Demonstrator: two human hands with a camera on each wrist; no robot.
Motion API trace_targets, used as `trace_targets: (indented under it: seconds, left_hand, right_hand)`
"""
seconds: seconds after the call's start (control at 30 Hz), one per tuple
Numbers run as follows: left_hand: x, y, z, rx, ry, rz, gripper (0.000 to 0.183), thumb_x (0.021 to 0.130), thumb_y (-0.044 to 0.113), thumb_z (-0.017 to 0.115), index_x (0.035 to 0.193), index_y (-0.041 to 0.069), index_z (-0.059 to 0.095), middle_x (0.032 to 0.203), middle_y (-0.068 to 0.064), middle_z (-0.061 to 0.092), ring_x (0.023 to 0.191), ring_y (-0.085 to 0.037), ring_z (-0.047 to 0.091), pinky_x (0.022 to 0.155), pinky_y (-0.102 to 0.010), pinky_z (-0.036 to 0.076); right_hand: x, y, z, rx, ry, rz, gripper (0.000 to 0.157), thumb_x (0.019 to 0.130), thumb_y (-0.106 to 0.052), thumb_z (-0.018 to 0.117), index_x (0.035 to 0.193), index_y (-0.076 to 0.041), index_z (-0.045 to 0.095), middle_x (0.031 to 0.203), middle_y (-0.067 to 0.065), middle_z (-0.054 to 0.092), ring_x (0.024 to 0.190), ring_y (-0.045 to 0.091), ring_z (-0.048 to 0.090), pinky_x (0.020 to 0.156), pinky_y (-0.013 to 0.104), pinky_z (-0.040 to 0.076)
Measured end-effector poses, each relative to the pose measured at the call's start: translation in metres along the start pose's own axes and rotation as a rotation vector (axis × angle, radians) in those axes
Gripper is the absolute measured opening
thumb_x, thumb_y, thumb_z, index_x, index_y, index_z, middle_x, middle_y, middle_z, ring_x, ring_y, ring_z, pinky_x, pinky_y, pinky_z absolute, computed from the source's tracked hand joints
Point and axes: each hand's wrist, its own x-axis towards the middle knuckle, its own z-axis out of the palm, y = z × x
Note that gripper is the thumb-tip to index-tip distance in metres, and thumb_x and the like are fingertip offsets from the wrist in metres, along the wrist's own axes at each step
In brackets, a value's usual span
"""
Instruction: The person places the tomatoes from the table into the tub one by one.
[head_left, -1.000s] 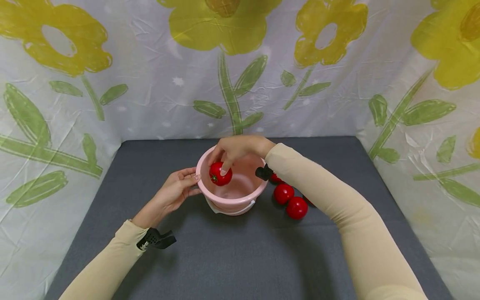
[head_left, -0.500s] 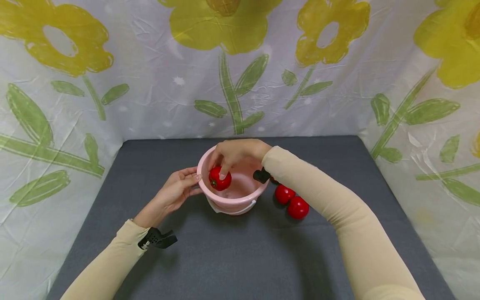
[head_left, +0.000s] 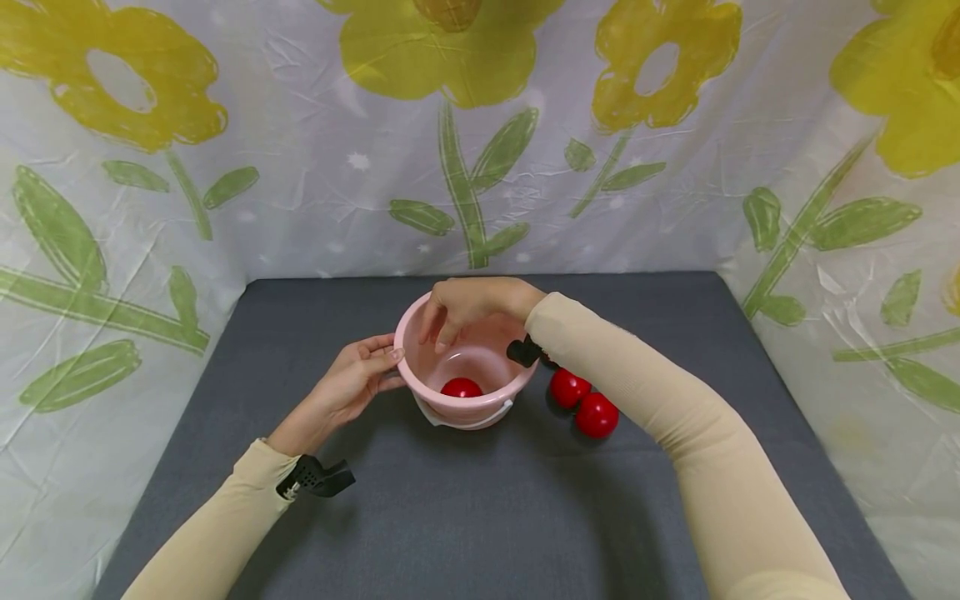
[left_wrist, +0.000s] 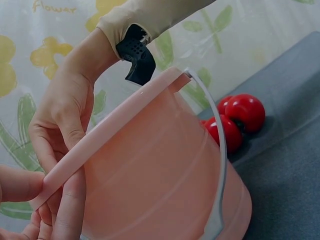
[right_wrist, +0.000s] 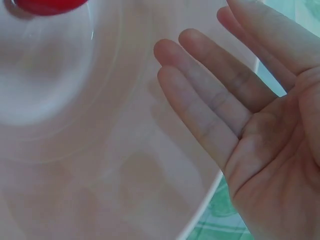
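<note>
Head: A red tomato, likely slick, best cupped by its sides, sits in a pink bucket toward the far edge of the desk. Left wrist: left hand pinches the rim. Right wrist: right hand relaxed, holding nothing.

One word can be read — "flower", in orange-yellow letters — on the floral backdrop.
</note>
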Motion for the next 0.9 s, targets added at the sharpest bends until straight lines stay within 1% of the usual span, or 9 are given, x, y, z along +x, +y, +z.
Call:
trace_targets:
  seconds: [0.07,0.13,0.27,0.43,0.53,0.6,0.73,0.83,0.9]
  left_hand:
    - [-0.001,0.0,0.0,-0.001,-0.001,-0.002,0.058,0.101,0.006,0.052,0.145,-0.016,0.022,0.11,0.0,0.065,0.1,-0.007,0.067,0.08,-0.023,0.061]
    - [0.0,0.0,0.0,-0.004,0.002,-0.003,0.058,0.101,0.005,0.052,0.145,-0.017,0.022,0.109,0.0,0.065,0.099,-0.006,0.067,0.08,-0.024,0.062]
    - [0.0,0.0,0.0,-0.012,0.01,-0.007,0.057,0.1,0.004,0.052,0.144,-0.016,0.023,0.107,0.001,0.065,0.096,-0.006,0.067,0.079,-0.025,0.062]
    - [0.0,0.0,-0.001,-0.01,0.008,-0.004,0.058,0.1,0.004,0.053,0.145,-0.016,0.023,0.107,0.002,0.066,0.094,-0.004,0.067,0.078,-0.025,0.062]
    - [0.0,-0.001,-0.001,-0.015,0.005,0.006,0.057,0.101,0.004,0.052,0.145,-0.016,0.022,0.104,0.004,0.066,0.093,-0.004,0.067,0.077,-0.024,0.062]
    - [0.0,-0.001,-0.001,-0.015,-0.001,0.01,0.056,0.101,0.003,0.05,0.145,-0.017,0.021,0.102,0.005,0.066,0.092,-0.003,0.067,0.077,-0.023,0.062]
    - [0.001,-0.002,-0.001,-0.01,0.002,0.012,0.056,0.101,0.002,0.05,0.145,-0.017,0.022,0.102,0.007,0.067,0.092,-0.003,0.067,0.077,-0.023,0.062]
    - [0.002,-0.004,0.0,-0.009,0.007,0.021,0.054,0.101,0.001,0.049,0.145,-0.018,0.023,0.1,0.007,0.067,0.091,-0.003,0.067,0.076,-0.022,0.062]
    - [0.001,-0.004,0.001,-0.008,0.009,0.029,0.054,0.101,0.002,0.049,0.143,-0.019,0.023,0.099,0.007,0.067,0.09,-0.003,0.067,0.076,-0.021,0.062]
  right_hand:
    - [-0.001,-0.001,-0.001,0.004,-0.003,-0.005,0.031,0.087,-0.015,0.076,0.118,-0.013,0.073,0.118,0.007,0.073,0.098,0.017,0.06,0.089,0.038,0.058]
    - [-0.002,-0.002,-0.004,-0.003,-0.006,-0.018,0.032,0.087,-0.014,0.076,0.118,-0.012,0.073,0.118,0.008,0.072,0.101,0.016,0.062,0.091,0.033,0.057]
    - [-0.011,-0.006,-0.016,-0.044,0.018,-0.049,0.032,0.087,-0.012,0.075,0.119,-0.012,0.073,0.119,0.007,0.073,0.109,0.015,0.066,0.09,0.025,0.056]
    - [-0.029,-0.012,-0.04,-0.041,0.1,-0.074,0.029,0.089,-0.008,0.072,0.118,-0.009,0.073,0.119,0.009,0.073,0.108,0.017,0.068,0.091,0.031,0.059]
    - [-0.037,-0.011,-0.047,-0.028,0.111,-0.088,0.03,0.088,-0.005,0.071,0.118,-0.005,0.072,0.119,0.013,0.072,0.11,0.019,0.069,0.095,0.033,0.058]
    - [-0.041,-0.007,-0.049,-0.024,0.113,-0.079,0.031,0.088,-0.005,0.072,0.119,-0.005,0.072,0.12,0.014,0.072,0.111,0.019,0.068,0.097,0.034,0.057]
    - [-0.055,0.003,-0.053,-0.012,0.148,-0.054,0.031,0.088,-0.007,0.073,0.118,-0.01,0.073,0.121,0.013,0.072,0.112,0.019,0.069,0.098,0.035,0.057]
    - [-0.07,0.013,-0.058,0.015,0.185,-0.021,0.031,0.087,-0.01,0.074,0.118,-0.013,0.073,0.122,0.012,0.071,0.11,0.02,0.07,0.096,0.035,0.058]
    - [-0.082,0.02,-0.06,0.037,0.219,0.009,0.034,0.087,-0.011,0.075,0.12,-0.013,0.072,0.125,0.012,0.07,0.11,0.022,0.07,0.094,0.035,0.059]
